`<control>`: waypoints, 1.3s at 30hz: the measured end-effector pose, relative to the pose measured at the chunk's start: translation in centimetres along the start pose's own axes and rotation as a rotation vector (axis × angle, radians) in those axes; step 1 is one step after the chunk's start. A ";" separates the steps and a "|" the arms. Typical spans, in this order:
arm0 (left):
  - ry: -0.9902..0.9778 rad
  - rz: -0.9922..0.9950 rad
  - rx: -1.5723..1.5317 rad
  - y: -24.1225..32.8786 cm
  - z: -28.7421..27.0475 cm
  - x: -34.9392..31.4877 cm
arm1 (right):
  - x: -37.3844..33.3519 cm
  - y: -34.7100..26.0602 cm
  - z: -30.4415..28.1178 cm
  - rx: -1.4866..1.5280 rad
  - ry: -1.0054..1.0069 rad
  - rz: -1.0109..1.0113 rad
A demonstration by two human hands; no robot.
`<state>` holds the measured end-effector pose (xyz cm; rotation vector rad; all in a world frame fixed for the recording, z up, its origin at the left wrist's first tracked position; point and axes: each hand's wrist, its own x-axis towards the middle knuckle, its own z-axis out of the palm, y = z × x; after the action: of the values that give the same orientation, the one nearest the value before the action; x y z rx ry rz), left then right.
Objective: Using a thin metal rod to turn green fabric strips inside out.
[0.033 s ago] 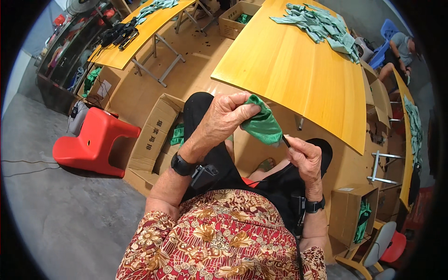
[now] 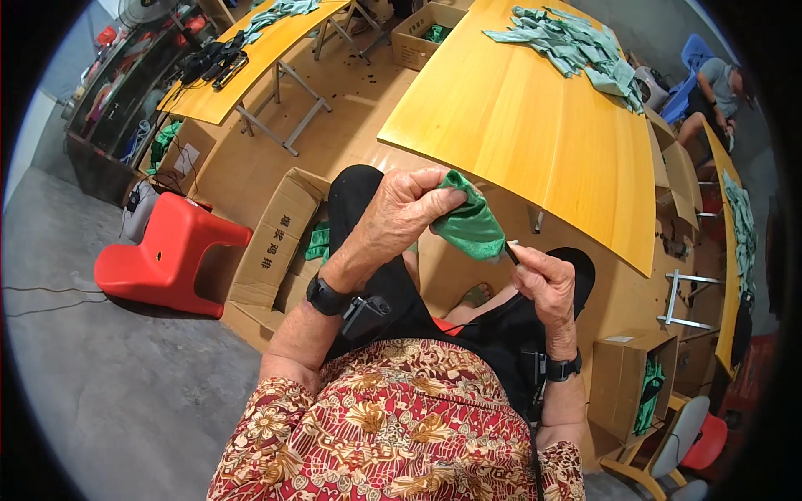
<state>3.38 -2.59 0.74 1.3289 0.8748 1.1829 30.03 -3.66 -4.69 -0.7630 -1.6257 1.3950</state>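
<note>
In front of my knees, my left hand (image 2: pixel 408 204) pinches the upper end of a small green cloth piece (image 2: pixel 473 229) between thumb and fingers. The fabric looks smooth and slightly shiny, and it slants down to the right. At its lower right corner is a thin black strip (image 2: pixel 510 253). My right hand (image 2: pixel 545 282) is closed on that strip, thumb against fingers. Whether the strip is a cord or a slim tool, I cannot tell. Part of the cloth is hidden behind my left fingers.
An open cardboard box (image 2: pixel 266 250) with green cloth stands left of my legs, beside a red plastic chair (image 2: pixel 171 255). Ahead is a yellow table (image 2: pixel 518 142) bearing piled pale green cloth (image 2: pixel 568 46). Another box (image 2: pixel 618 384) lies at right. A person (image 2: pixel 717 92) sits far right.
</note>
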 end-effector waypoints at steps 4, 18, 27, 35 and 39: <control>0.029 0.048 -0.005 -1.1 0.3 -0.2 | -0.7 0.8 1.0 0.196 0.044 0.093; 0.094 0.083 -0.091 -0.3 0.6 0.1 | -0.6 0.7 0.3 0.059 0.003 0.101; -0.229 -0.143 -0.291 0.6 0.2 0.4 | -0.1 2.8 -1.1 0.506 -0.133 0.286; -0.261 -0.157 -0.312 -0.4 0.7 0.1 | 0.6 3.5 -2.4 0.585 -0.233 0.273; -0.287 -0.172 -0.481 -0.9 1.2 0.2 | 0.7 4.3 -2.3 0.681 -0.239 0.287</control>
<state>4.75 -2.59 0.03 0.9751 0.4478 0.9604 31.45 -1.11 -8.67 -0.4382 -1.0999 2.1504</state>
